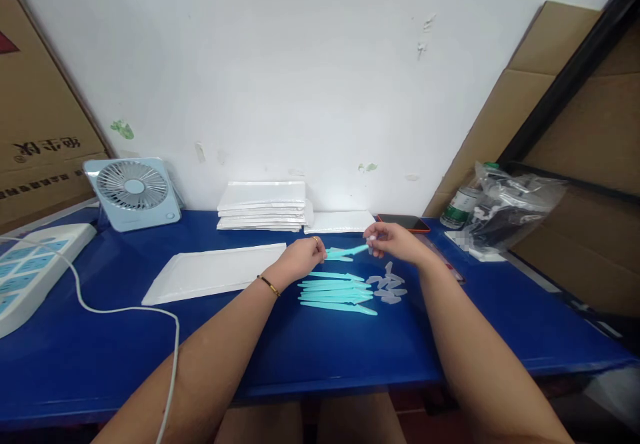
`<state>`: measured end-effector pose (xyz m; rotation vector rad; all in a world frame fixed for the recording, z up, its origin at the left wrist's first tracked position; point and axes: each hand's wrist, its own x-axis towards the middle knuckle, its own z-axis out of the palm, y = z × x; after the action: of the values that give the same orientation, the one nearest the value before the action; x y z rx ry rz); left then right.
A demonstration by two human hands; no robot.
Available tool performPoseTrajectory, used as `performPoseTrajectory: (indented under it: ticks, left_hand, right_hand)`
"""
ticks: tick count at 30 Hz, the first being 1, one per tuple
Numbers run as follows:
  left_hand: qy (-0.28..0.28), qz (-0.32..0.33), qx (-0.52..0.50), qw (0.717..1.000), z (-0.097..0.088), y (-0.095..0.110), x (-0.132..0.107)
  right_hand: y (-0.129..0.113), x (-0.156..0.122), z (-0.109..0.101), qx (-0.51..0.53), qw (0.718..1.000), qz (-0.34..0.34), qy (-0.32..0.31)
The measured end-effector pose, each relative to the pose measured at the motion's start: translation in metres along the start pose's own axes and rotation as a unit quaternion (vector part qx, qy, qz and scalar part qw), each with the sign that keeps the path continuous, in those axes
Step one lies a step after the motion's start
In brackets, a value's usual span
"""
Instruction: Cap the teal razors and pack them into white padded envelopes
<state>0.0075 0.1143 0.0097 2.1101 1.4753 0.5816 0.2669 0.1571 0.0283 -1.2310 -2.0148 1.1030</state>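
Observation:
Between my hands is a turquoise eyebrow razor [356, 251]. My left hand [306, 256] pinches its handle end. At the other end the fingers of my right hand [389, 240] are closed on a small clear plastic cap [371, 244]; how far the cap sits over the tip I cannot tell. Just below lie several more turquoise razors [335, 292] in a rough row, tips to the right. Another razor [341, 257] lies partly hidden under the held one. Loose clear caps [389, 287] are heaped beside the tips.
A white padded envelope [215, 274] lies left of my hands, and stacked envelopes [263, 204] stand against the wall. A phone [404, 223], a bottle [459, 207] and a plastic bag [510, 211] are at right. At left are a fan [135, 191], a power strip [40, 264] and its cable [125, 309].

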Motion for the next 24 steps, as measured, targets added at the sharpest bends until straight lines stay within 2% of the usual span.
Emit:
performPoseTrajectory:
  ticks: [5,10,15,19,24]
  left_hand:
    - [0.065,0.001,-0.039,0.997,-0.008,0.001,0.001]
    - [0.065,0.008,-0.031,0.997,-0.014,0.005,0.0]
    - [0.059,-0.066,-0.05,0.995,-0.016,0.004,0.0]
    - [0.036,-0.084,-0.007,0.996,-0.017,0.006,-0.001]
    - [0.045,-0.094,0.047,0.993,-0.019,0.003,0.0]
  right_hand:
    - [-0.004,0.001,-0.004,0.132,0.979,-0.079,0.135]
    - [-0.011,0.0,0.0,0.14,0.963,-0.124,0.194]
    - [-0.017,0.002,0.012,0.173,0.958,-0.144,0.177]
    - [-0.019,0.0,0.015,0.175,0.96,-0.147,0.161]
    - [-0.017,-0.003,0.009,0.182,0.961,-0.158,0.134]
